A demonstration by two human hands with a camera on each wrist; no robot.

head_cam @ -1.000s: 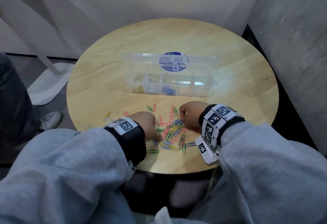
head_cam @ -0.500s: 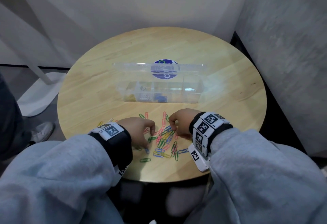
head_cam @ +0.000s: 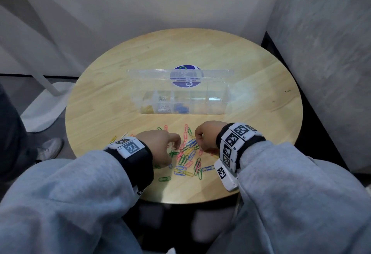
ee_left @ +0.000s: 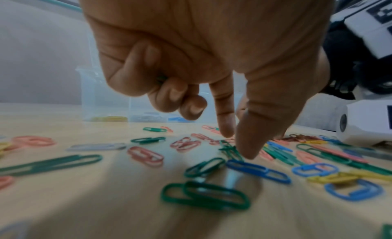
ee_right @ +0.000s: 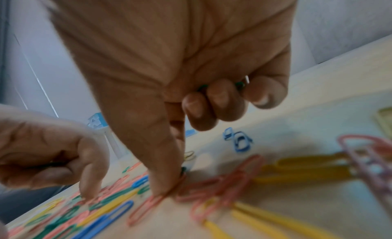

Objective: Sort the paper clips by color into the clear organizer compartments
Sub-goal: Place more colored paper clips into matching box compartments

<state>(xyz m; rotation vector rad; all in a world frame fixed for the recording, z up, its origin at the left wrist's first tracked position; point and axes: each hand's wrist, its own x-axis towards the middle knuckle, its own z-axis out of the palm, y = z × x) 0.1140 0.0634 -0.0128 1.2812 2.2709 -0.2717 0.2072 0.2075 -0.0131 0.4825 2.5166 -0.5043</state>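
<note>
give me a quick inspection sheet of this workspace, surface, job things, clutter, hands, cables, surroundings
surface: round wooden table, pale grain.
job's things: clear organizer with lid up; yellow, silver and blue clips in its left compartments; loose mixed paper clips heaped near the front edge.
clutter: nothing seen.
grippers: left hand holds green clips in curled fingers, forefinger and thumb down at a green clip; right hand also holds green, thumb on a pink clip.
cables: nothing seen.
surroundings: grey walls, white stand base, someone's shoe.
</note>
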